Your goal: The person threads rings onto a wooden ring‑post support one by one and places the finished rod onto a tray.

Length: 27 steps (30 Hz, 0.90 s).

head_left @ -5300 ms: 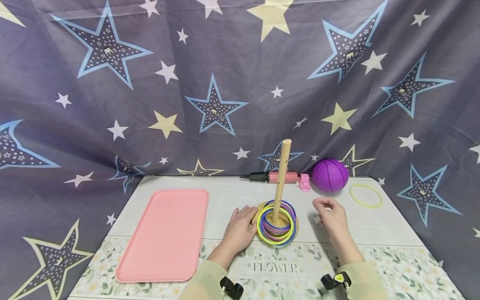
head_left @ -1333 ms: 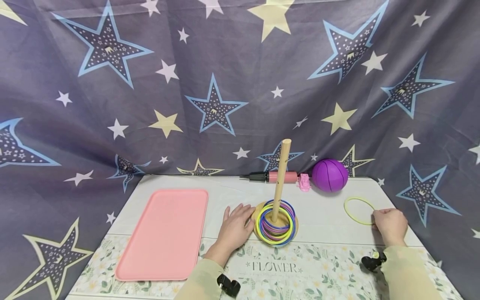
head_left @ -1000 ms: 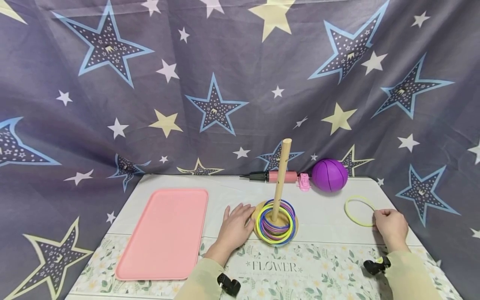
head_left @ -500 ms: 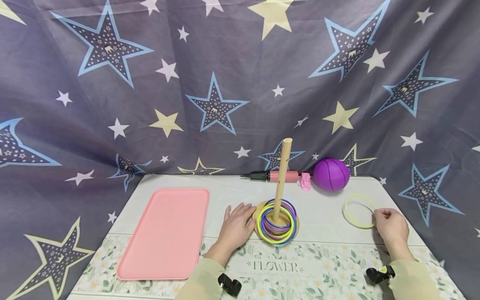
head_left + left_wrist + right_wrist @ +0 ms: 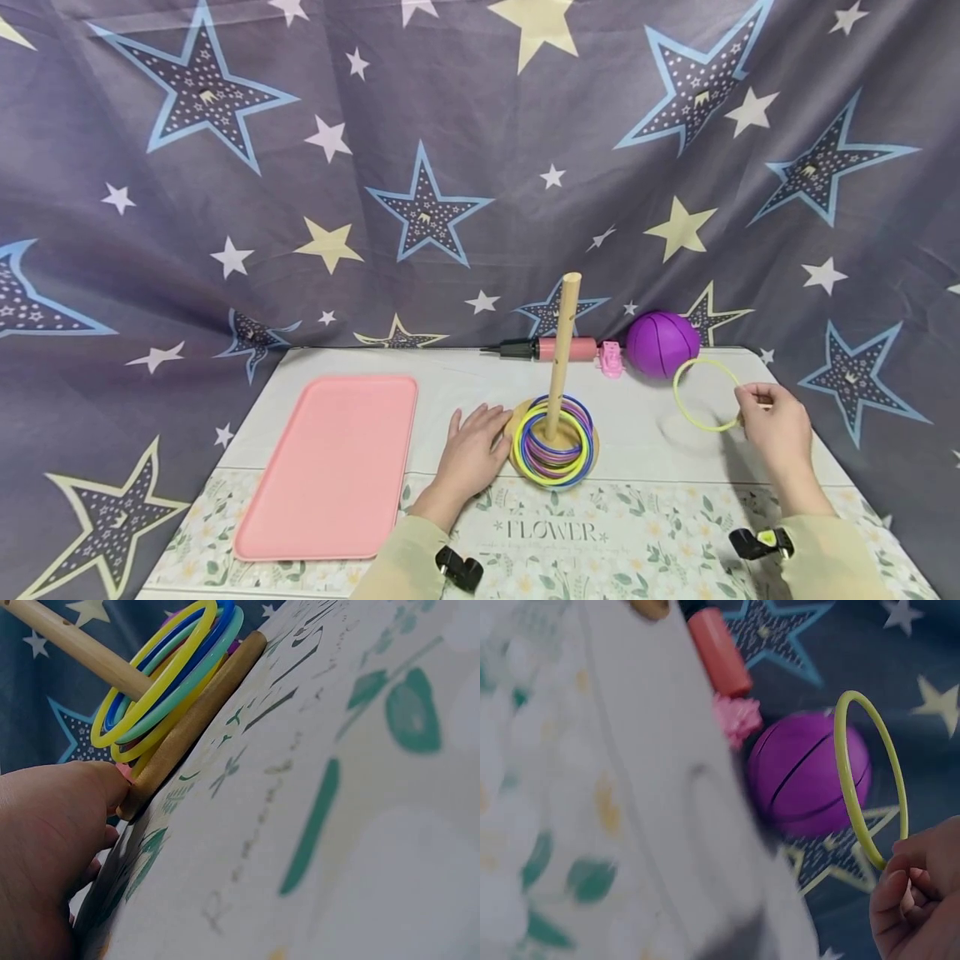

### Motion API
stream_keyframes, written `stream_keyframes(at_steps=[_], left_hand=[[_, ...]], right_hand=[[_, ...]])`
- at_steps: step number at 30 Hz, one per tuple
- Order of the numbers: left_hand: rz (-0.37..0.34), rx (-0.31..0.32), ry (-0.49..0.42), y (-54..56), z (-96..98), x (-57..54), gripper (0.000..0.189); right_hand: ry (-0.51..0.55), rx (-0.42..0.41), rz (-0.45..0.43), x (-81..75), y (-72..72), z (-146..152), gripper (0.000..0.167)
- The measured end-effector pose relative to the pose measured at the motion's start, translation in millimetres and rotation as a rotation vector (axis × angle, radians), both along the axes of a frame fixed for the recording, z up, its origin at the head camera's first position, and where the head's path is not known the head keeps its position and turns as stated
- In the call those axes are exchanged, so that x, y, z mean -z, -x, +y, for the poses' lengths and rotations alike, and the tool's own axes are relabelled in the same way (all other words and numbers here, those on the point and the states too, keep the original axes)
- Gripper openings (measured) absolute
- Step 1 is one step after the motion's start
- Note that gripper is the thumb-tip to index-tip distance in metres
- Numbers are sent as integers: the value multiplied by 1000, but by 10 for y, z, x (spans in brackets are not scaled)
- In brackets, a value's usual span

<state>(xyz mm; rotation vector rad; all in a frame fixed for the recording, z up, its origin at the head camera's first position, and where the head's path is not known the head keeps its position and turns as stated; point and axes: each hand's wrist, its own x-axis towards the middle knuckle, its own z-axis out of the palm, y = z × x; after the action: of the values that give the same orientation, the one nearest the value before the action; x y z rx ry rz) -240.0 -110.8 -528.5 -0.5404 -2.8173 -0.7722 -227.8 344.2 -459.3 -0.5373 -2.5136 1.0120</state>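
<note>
My right hand [image 5: 778, 427], on the right side, pinches a yellow-green toss ring [image 5: 843, 754] between thumb and fingers. The ring tilts up above the table, with its shadow on the white cloth. A wooden peg [image 5: 562, 358] stands upright on a round wooden base [image 5: 196, 720] in the middle. Several rings [image 5: 518, 454] in yellow, blue, purple and teal lie stacked around its foot. My left hand [image 5: 471, 454] rests beside the base, fingers extended. Its thumb touches the base's edge in the left wrist view, and part of the fingers is hidden there.
A pink tray [image 5: 333, 467] lies at the left. Along the back edge sit a red-and-black hand pump [image 5: 566, 349], a small pink toy [image 5: 611, 360] and a purple ball [image 5: 662, 343]. A starry curtain [image 5: 465, 100] hangs close behind the table.
My right hand has moved from near the peg out to the right, gripped the yellow-green ring and now lifts it off the table. The left hand stays by the base.
</note>
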Motion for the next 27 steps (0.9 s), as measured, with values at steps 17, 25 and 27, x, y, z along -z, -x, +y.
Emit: stream_keyframes(at_steps=[17, 25, 27], left_hand=[[4, 4, -2, 9, 1, 6, 47], [2, 6, -7, 1, -3, -5, 46], [3, 6, -7, -3, -6, -3, 46]], right_hand=[[240, -139, 234, -794, -93, -529, 21], [304, -254, 274, -1092, -91, -735, 22], [318, -280, 293, -1155, -89, -789, 21]])
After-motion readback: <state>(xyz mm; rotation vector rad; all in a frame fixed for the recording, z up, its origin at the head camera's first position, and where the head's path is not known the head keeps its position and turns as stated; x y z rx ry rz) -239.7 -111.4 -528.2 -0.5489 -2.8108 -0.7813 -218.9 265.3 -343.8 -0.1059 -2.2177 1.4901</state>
